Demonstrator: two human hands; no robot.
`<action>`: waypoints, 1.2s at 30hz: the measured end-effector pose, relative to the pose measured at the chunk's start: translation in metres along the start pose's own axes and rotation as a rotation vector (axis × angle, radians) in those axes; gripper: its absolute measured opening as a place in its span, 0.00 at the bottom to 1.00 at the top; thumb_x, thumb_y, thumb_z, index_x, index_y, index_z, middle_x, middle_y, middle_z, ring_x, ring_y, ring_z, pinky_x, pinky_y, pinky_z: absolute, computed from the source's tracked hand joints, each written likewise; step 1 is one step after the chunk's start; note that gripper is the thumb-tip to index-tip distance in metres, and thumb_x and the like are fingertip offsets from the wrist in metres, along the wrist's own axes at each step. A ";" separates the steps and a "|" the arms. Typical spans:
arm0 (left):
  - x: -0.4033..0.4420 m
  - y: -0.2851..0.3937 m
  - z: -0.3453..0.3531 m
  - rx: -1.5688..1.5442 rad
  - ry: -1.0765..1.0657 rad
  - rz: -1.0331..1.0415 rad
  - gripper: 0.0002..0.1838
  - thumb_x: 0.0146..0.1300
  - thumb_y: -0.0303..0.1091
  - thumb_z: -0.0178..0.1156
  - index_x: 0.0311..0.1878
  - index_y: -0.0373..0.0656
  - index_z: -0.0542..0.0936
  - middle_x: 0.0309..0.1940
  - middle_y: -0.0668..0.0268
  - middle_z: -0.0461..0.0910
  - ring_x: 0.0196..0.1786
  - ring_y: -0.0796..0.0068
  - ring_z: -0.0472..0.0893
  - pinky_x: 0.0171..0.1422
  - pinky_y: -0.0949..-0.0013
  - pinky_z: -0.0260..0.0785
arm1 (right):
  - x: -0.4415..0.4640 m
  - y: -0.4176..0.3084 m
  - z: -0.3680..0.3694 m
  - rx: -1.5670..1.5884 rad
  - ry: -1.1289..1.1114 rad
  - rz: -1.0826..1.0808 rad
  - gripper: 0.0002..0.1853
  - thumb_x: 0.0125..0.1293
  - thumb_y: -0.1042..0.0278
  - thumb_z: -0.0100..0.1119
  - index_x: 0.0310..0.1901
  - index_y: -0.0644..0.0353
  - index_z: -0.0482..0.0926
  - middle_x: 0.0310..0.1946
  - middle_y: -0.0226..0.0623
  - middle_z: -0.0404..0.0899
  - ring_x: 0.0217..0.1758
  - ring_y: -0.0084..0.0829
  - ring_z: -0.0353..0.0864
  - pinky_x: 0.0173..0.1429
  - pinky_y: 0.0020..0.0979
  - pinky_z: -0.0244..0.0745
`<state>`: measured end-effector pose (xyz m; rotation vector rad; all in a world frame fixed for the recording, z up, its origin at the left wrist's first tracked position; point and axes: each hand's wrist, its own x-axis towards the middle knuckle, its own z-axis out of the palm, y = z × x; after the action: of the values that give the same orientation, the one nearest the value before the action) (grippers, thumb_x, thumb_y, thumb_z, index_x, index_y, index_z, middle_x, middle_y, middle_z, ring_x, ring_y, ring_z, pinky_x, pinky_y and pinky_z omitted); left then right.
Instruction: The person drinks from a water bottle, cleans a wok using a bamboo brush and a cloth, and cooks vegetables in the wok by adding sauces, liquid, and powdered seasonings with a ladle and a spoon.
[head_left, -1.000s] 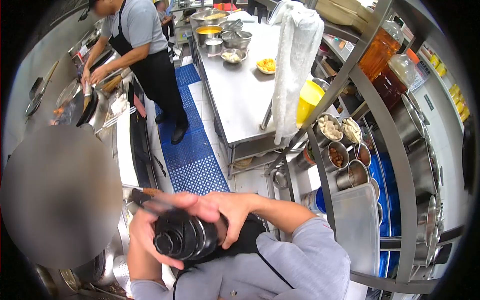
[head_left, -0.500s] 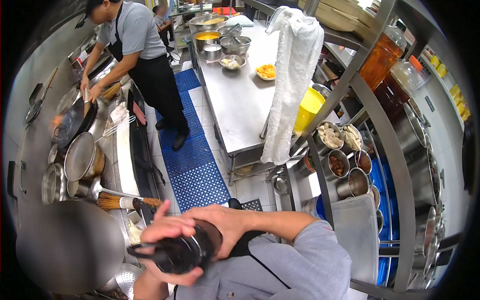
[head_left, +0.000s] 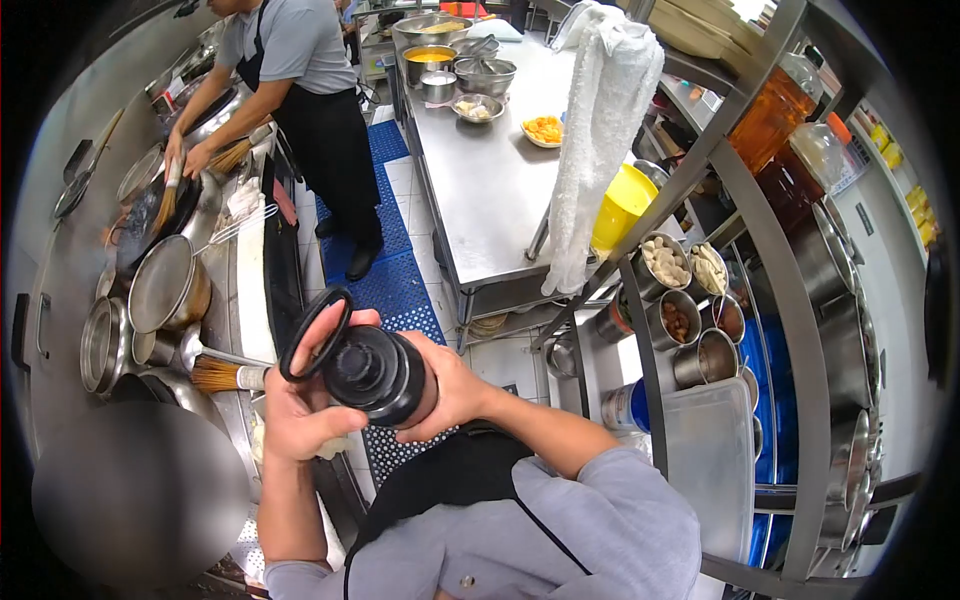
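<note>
Head camera: two bare hands hold a black-topped bottle (head_left: 375,375) in front of the chest, its capped end turned toward the view.
Left hand (head_left: 300,415): grasping the black-topped bottle by its lid end, the thumb pressed below the lid; fingers show within the outline of the black loop (head_left: 348,306) (whether they pass through it, I cannot tell).
Right hand (head_left: 445,385): wrapped around the body of the black-topped bottle from the other side.
Black-topped bottle: between both palms, touching each, tilted, held above the blue mat (head_left: 405,290).
Stove counter (head_left: 215,325): a brown-bristled brush (head_left: 215,375) lies near its floor-side edge, near the left hand; a wire whisk (head_left: 240,228) rests farther along that edge.
Co-worker (head_left: 315,110): at the far stretch of the stove counter, both hands at a long brush (head_left: 167,200) over a wok.
Steel table (head_left: 490,200): a pot of yellow liquid (head_left: 430,56) stands at the far end by the left edge; a bowl of orange-yellow pieces (head_left: 543,131) sits toward the right edge.
White towel (head_left: 605,150): hanging before the table's right edge, just beside a yellow container (head_left: 625,205).
</note>
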<state>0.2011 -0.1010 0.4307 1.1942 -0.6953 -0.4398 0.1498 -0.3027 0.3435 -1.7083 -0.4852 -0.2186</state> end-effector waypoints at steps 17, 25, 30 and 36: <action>0.007 -0.017 0.033 0.057 -0.018 0.066 0.65 0.34 0.47 0.85 0.75 0.34 0.59 0.63 0.53 0.68 0.73 0.61 0.65 0.78 0.59 0.53 | -0.032 0.005 -0.010 -0.003 0.047 0.037 0.57 0.31 0.57 0.85 0.66 0.65 0.65 0.57 0.44 0.76 0.59 0.38 0.79 0.65 0.35 0.72; 0.021 -0.012 0.032 0.469 -0.085 0.295 0.58 0.36 0.37 0.83 0.72 0.32 0.63 0.54 0.58 0.72 0.62 0.63 0.74 0.70 0.64 0.63 | -0.038 0.009 -0.012 0.018 0.073 0.080 0.56 0.31 0.57 0.85 0.66 0.65 0.66 0.58 0.44 0.75 0.61 0.37 0.77 0.67 0.35 0.70; 0.017 -0.016 0.017 0.284 -0.139 0.064 0.56 0.35 0.36 0.82 0.71 0.33 0.65 0.55 0.59 0.70 0.62 0.67 0.71 0.68 0.68 0.62 | -0.044 0.014 -0.012 0.039 0.104 0.115 0.57 0.31 0.57 0.86 0.66 0.66 0.65 0.57 0.43 0.76 0.61 0.36 0.77 0.67 0.35 0.69; 0.026 -0.020 0.056 0.553 0.221 0.147 0.58 0.33 0.43 0.84 0.69 0.35 0.66 0.48 0.65 0.67 0.52 0.74 0.71 0.61 0.72 0.63 | -0.039 0.011 -0.010 -0.192 0.254 0.045 0.57 0.31 0.58 0.87 0.67 0.64 0.65 0.54 0.45 0.78 0.58 0.39 0.79 0.64 0.36 0.72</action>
<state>0.1814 -0.1629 0.4299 1.6668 -0.7280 0.0196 0.1212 -0.3209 0.3201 -1.8450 -0.2429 -0.4549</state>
